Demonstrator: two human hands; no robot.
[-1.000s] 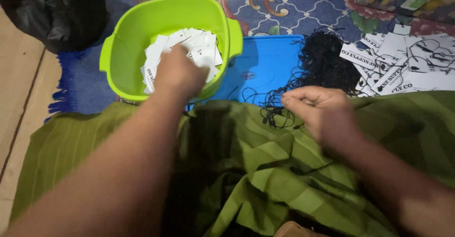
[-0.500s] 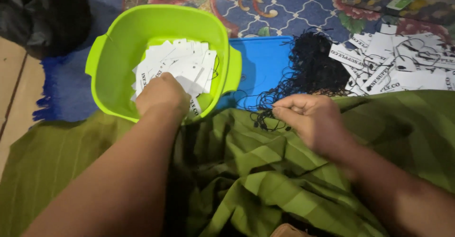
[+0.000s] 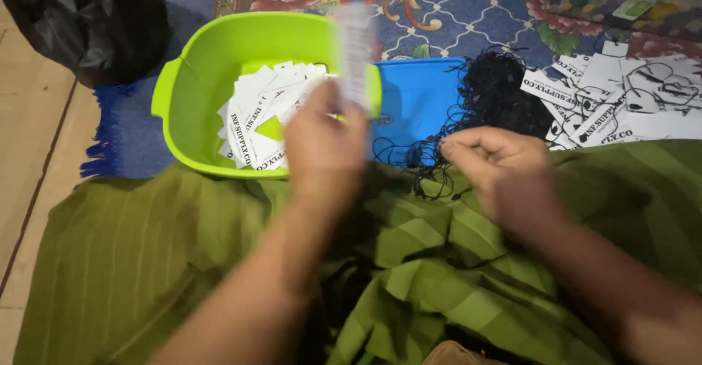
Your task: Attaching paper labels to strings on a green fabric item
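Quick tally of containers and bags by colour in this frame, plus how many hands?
Green tub: 1
Blue lid: 1
Black bag: 1
Hands: 2, the left hand holding a white tag, the right hand pinching black string
Total: 5

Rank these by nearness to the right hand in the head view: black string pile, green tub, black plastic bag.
From the right hand:
1. Black string pile, just beyond the fingers.
2. Green tub, across to the left.
3. Black plastic bag, far left corner.
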